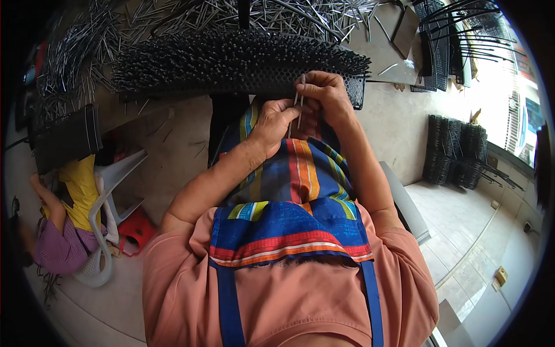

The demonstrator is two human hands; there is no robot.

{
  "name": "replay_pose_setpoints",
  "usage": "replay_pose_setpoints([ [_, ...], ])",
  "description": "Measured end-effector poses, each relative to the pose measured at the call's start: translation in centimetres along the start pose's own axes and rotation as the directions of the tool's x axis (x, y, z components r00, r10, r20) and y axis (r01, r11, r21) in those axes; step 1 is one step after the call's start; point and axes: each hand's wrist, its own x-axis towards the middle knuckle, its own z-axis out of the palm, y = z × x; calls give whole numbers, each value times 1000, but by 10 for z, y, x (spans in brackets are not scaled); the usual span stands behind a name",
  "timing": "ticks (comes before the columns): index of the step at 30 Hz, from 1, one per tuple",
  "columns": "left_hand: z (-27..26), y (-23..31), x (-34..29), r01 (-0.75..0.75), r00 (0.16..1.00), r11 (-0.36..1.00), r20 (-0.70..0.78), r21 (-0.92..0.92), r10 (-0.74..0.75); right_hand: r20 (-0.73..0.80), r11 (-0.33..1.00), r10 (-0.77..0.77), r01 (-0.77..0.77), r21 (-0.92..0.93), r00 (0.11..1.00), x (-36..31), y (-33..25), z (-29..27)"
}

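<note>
Just in front of my lap, my left hand (pixel 269 126) and my right hand (pixel 326 95) are close together. Between them are thin, pale metal rods (pixel 300 118), held roughly upright. My right thumb and fingers pinch the upper end, while my left thumb and fingers close on the lower part. How many rods there are I cannot make out. Right beyond my hands lies a long black perforated rack (pixel 361 92), with a dense field of short black pins (pixel 237 61) standing in its holes. The right hand is beside the rack's near right edge.
A heap of loose metal rods (pixel 202 17) covers the far worktop. Black mesh racks (pixel 439 52) with long rods stand at the far right. Bundled black racks (pixel 454 150) sit on the right floor. At the left, another person (pixel 63 246) sits on a plastic chair (pixel 104 254).
</note>
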Motion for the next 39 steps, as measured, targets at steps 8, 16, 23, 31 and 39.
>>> replay_pose_setpoints([
  [8, -10, 5, 2, 136, 972, 988, -181, -69, -146, -416, 884, -452, 459, -88, 789, 0, -12, 1],
  [16, -29, -14, -8, 137, 964, 977, -203, -163, -169, -248, 576, -791, 543, -611, 560, 11, -2, -1],
  [23, -43, -15, -18, 124, 957, 983, -247, -138, -155, -299, 606, -783, 558, -567, 546, 4, -8, -2],
  [31, -45, -11, -22, 95, 956, 984, -262, -151, -133, -169, 471, -825, 492, -732, 539, 15, 7, 1],
  [39, -93, 7, -39, -271, 813, 951, -564, -148, 143, -143, 432, -840, 486, -760, 523, 21, -1, 8],
])
